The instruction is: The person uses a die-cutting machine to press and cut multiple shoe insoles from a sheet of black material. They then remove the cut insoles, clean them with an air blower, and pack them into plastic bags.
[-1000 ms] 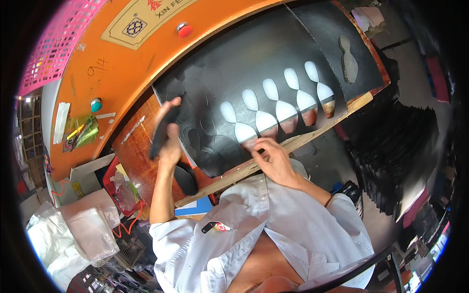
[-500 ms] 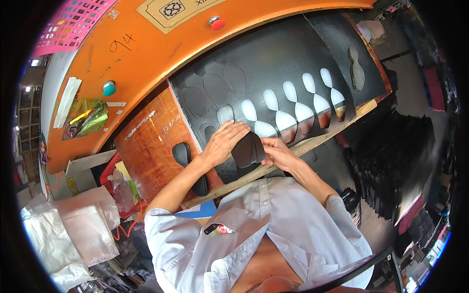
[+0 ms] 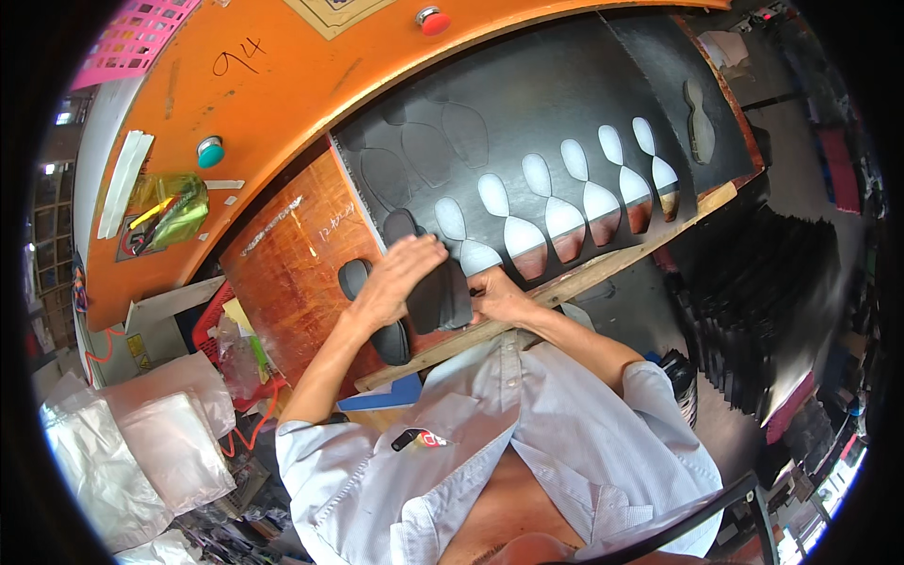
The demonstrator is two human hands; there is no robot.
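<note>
Black sole-shaped pieces (image 3: 440, 299) lie gathered in a bundle at the near edge of a black sheet (image 3: 565, 94). My left hand (image 3: 395, 282) rests over their left side, fingers stretched out and slightly blurred. At their right lower edge, my right hand (image 3: 499, 298) grips them with bent fingers; its fingertips are partly hidden. The rounded end of a dark sole piece (image 3: 400, 224) shows just beyond my left hand. To the right runs a row of several sole-shaped cutouts (image 3: 492, 195), showing white and brown underneath.
An orange machine beam (image 3: 311, 85) with a red button (image 3: 433, 21) and a teal button (image 3: 210, 152) spans the far side. A stack of black soles (image 3: 386, 344) lies left on the brown board (image 3: 282, 292). A wooden strip (image 3: 603, 268) edges the front. Black sheets (image 3: 753, 311) hang right.
Another white cutout now shows at the left end of the row, where a grey sole end was. Both hands and the black pieces have shifted left; the view has shifted slightly.
</note>
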